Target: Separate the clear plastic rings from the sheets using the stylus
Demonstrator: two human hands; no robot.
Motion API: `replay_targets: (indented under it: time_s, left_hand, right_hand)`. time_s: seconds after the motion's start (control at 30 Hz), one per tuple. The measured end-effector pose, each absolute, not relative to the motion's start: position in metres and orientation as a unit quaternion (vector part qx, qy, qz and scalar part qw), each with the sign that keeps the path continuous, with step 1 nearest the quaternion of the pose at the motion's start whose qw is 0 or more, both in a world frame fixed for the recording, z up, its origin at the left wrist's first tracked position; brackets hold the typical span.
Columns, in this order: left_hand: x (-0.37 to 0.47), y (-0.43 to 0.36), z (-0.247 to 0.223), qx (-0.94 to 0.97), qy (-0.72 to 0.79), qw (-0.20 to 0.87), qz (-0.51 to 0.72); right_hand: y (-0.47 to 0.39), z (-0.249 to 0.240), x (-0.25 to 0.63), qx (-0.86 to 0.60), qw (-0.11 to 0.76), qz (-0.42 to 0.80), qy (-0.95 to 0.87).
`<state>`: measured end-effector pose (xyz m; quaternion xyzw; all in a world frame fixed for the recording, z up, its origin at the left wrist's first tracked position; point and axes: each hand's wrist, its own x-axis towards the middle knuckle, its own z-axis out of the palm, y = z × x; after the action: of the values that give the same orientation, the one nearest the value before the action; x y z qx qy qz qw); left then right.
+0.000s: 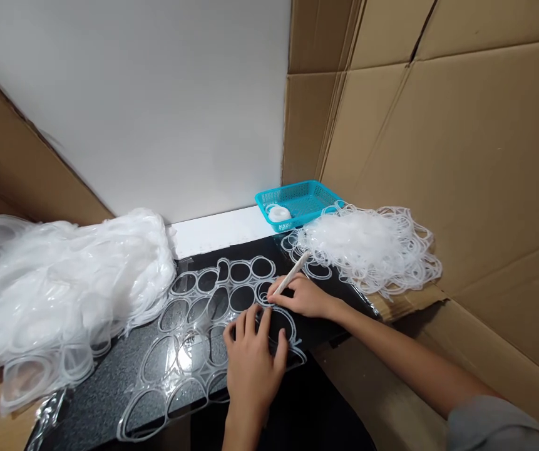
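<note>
A clear, thin plastic sheet [197, 311] with rows of round white-edged rings lies across the dark speckled board. My left hand [253, 357] rests flat on its right part, fingers spread. Just beyond those fingertips, my right hand [303, 295] grips a white pen-like tool [292, 273] whose lower end points at a ring near the sheet's right edge. The tool's tip is hidden by my fingers, so I cannot tell its kind. A strip of the sheet's edge hangs loose beside my left thumb.
At left lies a big heap of white plastic sheets [86, 275]. A pile of loose white rings [367, 241] sits at right. Behind stands a turquoise basket [313, 203] holding a white roll [279, 213]. Cardboard walls [461, 156] and a white panel [179, 113] enclose the black board [95, 401].
</note>
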<state>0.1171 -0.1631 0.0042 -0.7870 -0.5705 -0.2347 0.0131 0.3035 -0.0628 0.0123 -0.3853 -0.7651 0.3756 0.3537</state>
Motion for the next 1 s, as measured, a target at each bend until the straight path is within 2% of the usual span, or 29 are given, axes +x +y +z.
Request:
replay_targets:
  time_s: [0.47, 0.7, 1.0]
  left_hand:
    - [0.1204, -0.1643, 0.008, -0.786, -0.577, 0.02, -0.22]
    - [0.1218, -0.1646, 0.0097, -0.785, -0.579, 0.017, -0.219]
    - [0.121, -0.1634, 0.009, -0.791, -0.576, 0.029, -0.204]
  right_hand:
    - [-0.0631, 0.0109, 0.3074, -0.384, 0.416, 0.372, -0.735]
    - [-0.0647, 0.012, 0.3081, -0.37, 0.373, 0.369, -0.767]
    - [-0.0632, 0.0122, 0.3074, -0.372, 0.38, 0.384, -0.755]
